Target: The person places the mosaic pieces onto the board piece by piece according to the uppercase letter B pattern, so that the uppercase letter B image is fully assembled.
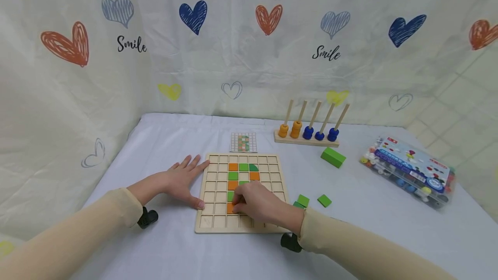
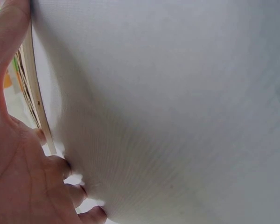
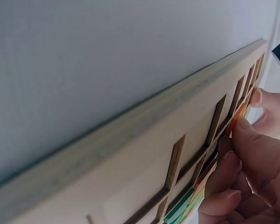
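Observation:
A square wooden grid board (image 1: 212,227) lies flat on the table, with orange and green tiles in some of its cells. My right hand (image 1: 258,202) is over the lower middle of the board, fingers bent, with thumb and fingertip pinching an orange square tile (image 1: 230,208) at its cell. In the right wrist view the thumb meets that orange tile (image 3: 236,120); other tiles are partly hidden beneath the hand. My left hand (image 1: 183,182) spreads flat at the board's left side, its thumb and index fingertip touching the edge. The left wrist view shows the palm (image 2: 18,172) beside the board's rim.
A printed pattern card (image 1: 252,144) lies behind the board. Loose green tiles (image 1: 324,201) are at its right. Farther off stand a bead-peg rack (image 1: 307,141), a green block (image 1: 333,157) and a clear box of coloured parts (image 1: 408,170).

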A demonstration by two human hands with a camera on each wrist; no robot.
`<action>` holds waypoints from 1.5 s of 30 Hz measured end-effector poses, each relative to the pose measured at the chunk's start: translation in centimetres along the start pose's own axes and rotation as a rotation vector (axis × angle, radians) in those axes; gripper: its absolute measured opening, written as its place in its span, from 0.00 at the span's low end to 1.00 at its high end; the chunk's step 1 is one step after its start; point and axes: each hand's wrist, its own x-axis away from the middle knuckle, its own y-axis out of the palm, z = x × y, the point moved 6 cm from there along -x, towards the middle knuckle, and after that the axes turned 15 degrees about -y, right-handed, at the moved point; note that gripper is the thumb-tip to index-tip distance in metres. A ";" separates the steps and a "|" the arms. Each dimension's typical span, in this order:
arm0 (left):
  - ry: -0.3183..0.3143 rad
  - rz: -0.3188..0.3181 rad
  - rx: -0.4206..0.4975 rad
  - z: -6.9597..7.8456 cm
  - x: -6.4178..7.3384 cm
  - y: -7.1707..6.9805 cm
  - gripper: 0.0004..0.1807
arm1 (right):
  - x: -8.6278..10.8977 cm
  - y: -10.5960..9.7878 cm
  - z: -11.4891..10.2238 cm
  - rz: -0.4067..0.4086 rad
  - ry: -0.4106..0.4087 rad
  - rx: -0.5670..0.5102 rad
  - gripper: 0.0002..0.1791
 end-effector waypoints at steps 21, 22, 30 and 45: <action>0.004 0.005 -0.013 -0.1 0.0 0.0 0.70 | 1.0 -0.4 -0.3 -0.044 -0.058 0.029 0.10; 0.004 0.005 -0.013 -0.1 0.0 0.0 0.70 | 1.1 -0.5 -0.4 -0.049 -0.064 0.029 0.10; 0.002 0.005 -0.012 0.0 -0.1 0.0 0.70 | 3.4 -3.3 0.7 -0.001 -0.003 -0.009 0.13; -0.008 0.002 -0.010 0.0 0.0 0.0 0.71 | 12.4 -9.5 10.1 0.080 0.120 0.025 0.17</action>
